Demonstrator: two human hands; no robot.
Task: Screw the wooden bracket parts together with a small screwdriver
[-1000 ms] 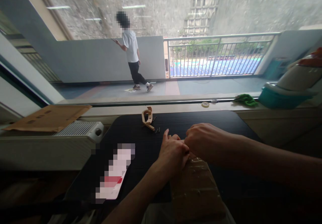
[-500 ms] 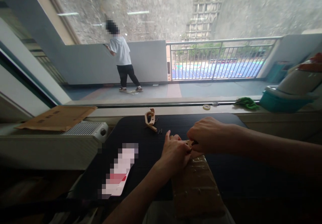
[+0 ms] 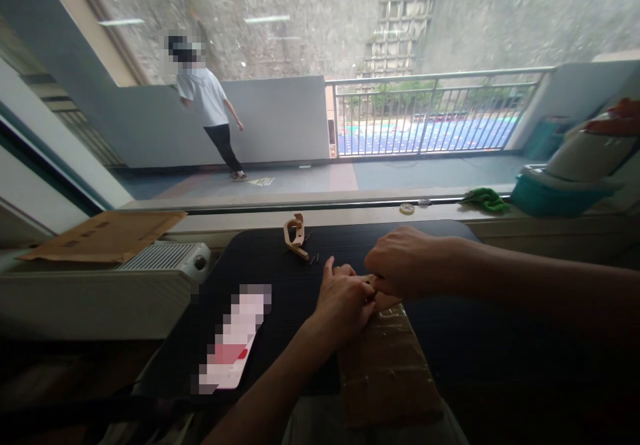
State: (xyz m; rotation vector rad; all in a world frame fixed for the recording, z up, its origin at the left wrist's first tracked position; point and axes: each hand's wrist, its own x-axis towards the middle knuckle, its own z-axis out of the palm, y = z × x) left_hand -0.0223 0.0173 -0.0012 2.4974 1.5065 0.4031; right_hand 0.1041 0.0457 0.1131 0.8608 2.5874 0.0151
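My left hand [image 3: 345, 299] is closed on a pale wooden piece [image 3: 369, 279] at the far end of a brown, tape-wrapped cardboard package [image 3: 387, 365]; its index finger points up. Close against it, my right hand [image 3: 403, 261] is curled into a fist over the same spot. What the right fingers grip is hidden, though something small and dark showed at them a moment ago. Further off on the black table [image 3: 270, 258] lies a curved wooden part [image 3: 296, 237]. A few small screws [image 3: 314, 259] rest beside it.
A phone-shaped pink card [image 3: 235, 338], partly blurred, lies left on the table. A brown envelope [image 3: 107, 235] sits over the radiator [image 3: 160, 258]. Tape roll [image 3: 407, 209], green cloth [image 3: 484, 199] and teal basin [image 3: 555, 191] line the sill. Outside, a person [image 3: 205, 101] walks.
Both hands stay together at the wooden piece, the right fist turned slightly. The whole view has shifted a little. Outside, the person has moved left.
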